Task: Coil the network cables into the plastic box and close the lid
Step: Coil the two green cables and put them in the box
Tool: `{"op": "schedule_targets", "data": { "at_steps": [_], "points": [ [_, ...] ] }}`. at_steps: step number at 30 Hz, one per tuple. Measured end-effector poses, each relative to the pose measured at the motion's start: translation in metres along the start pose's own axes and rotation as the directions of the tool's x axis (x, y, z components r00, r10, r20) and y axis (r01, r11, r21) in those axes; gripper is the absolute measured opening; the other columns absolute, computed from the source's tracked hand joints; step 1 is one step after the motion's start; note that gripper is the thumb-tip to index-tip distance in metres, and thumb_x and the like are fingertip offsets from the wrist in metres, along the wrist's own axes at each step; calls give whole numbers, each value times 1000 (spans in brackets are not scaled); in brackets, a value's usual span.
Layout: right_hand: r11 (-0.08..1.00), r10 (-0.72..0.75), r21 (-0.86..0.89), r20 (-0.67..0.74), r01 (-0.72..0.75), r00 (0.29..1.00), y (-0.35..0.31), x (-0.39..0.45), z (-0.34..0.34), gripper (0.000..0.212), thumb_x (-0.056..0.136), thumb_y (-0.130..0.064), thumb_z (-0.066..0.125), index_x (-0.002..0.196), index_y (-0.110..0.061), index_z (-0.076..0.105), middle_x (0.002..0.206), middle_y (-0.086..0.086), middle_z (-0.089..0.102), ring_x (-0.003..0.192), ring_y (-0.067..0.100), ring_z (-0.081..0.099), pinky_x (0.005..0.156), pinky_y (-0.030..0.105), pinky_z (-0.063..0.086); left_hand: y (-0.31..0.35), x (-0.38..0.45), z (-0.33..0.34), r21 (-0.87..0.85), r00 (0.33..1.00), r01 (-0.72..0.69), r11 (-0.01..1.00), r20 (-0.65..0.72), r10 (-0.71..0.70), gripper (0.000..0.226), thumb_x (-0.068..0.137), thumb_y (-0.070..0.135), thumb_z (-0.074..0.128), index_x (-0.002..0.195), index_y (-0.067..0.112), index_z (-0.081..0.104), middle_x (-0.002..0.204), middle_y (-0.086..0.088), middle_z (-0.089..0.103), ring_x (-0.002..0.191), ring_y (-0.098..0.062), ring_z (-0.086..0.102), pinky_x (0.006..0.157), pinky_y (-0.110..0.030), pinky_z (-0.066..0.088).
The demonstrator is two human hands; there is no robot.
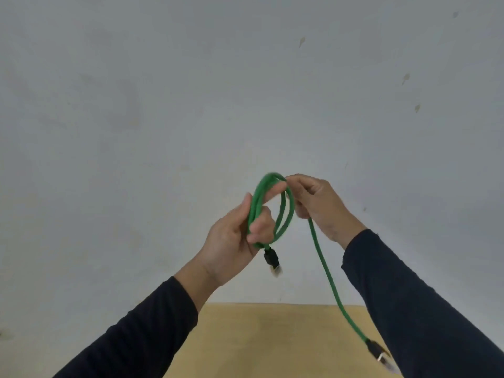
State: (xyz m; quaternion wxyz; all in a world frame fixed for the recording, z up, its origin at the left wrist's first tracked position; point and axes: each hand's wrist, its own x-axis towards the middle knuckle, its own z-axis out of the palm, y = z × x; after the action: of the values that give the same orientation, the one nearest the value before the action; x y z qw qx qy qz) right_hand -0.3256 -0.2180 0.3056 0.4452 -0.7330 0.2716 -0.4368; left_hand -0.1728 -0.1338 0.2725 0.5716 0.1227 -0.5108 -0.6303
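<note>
While the left hand (231, 236) clasps the looped green cable (275, 208) in a closed grip, the right hand (319, 205) pinches its top; the tail hangs below toward the bench (259, 345).

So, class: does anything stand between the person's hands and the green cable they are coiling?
No. Both hands are already on the green cable: the left hand holds the loops, the right hand guides the loose tail. The box is out of view.
</note>
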Motion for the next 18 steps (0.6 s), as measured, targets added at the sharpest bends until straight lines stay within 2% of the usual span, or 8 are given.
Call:
{"op": "schedule_targets", "data": {
  "at_steps": [3, 5, 6, 8, 10, 11, 14, 18],
  "points": [
    [981, 89, -172, -30, -93, 996, 29, -13, 27, 25, 98, -25, 41, 101, -36, 63, 56, -6, 41, 40, 1, 33, 41, 14, 28, 24, 19, -4, -133, 965, -212, 968, -185, 186, 45, 101, 33, 22, 123, 10, 53, 52, 8, 43, 47, -5, 35, 53, -15, 37],
    [927, 108, -371, 121, -56, 987, 38, -28, 47, 27, 98, -29, 38, 116, -32, 59, 58, -10, 41, 44, -1, 36, 46, 13, 30, 38, 30, -14, 78, 886, -290, 954, -356, 298, 41, 101, 35, 21, 123, 19, 52, 57, 8, 46, 51, -6, 37, 57, -16, 37],
    [903, 117, -429, 186, -27, 976, 38, -35, 54, 29, 98, -29, 39, 121, -27, 57, 57, -11, 41, 44, 1, 35, 47, 14, 30, 41, 33, -21, 287, 840, -249, 925, -412, 354, 36, 101, 37, 22, 121, 28, 52, 60, 8, 47, 54, -7, 38, 58, -16, 38],
    [868, 95, -493, 283, 60, 954, 28, -42, 64, 29, 97, -27, 42, 119, -20, 59, 56, -9, 43, 42, 3, 35, 46, 14, 29, 38, 30, -33, 704, 813, -33, 710, -395, 429, 30, 101, 41, 22, 109, 44, 50, 66, 6, 49, 58, -7, 41, 56, -16, 40],
    [810, 13, -557, 329, 183, 944, 10, -39, 62, 24, 95, -25, 47, 107, -14, 65, 61, -6, 52, 44, 2, 41, 50, 15, 31, 21, 18, -46, 866, 891, 73, 494, -279, 357, 30, 97, 47, 25, 96, 38, 53, 69, 4, 52, 60, -7, 46, 59, -20, 41],
    [778, -34, -585, 323, 228, 946, 1, -35, 57, 20, 93, -25, 53, 101, -14, 67, 65, -8, 55, 47, -1, 45, 53, 14, 32, 11, 11, -50, 882, 928, 94, 462, -246, 281, 32, 95, 49, 28, 94, 32, 55, 69, 4, 54, 61, -8, 48, 62, -23, 41],
    [839, -62, -515, 227, 175, 972, -14, -23, 32, 9, 81, -24, 69, 89, -22, 70, 67, -12, 60, 55, -2, 51, 57, 11, 35, -9, -10, -47, 786, 976, 146, 601, -213, 42, 39, 96, 43, 32, 93, 16, 60, 61, 7, 53, 56, -11, 45, 55, -27, 38],
    [851, -142, -490, 133, 190, 981, -4, -21, 22, 31, 74, -37, 72, 105, -37, 67, 92, -7, 54, 86, 3, 53, 69, 10, 40, -8, -13, -36, 659, 981, 152, 737, -189, -33, 37, 97, 34, 30, 74, 21, 56, 51, 9, 40, 48, -9, 30, 52, -22, 27]
  ]
}}
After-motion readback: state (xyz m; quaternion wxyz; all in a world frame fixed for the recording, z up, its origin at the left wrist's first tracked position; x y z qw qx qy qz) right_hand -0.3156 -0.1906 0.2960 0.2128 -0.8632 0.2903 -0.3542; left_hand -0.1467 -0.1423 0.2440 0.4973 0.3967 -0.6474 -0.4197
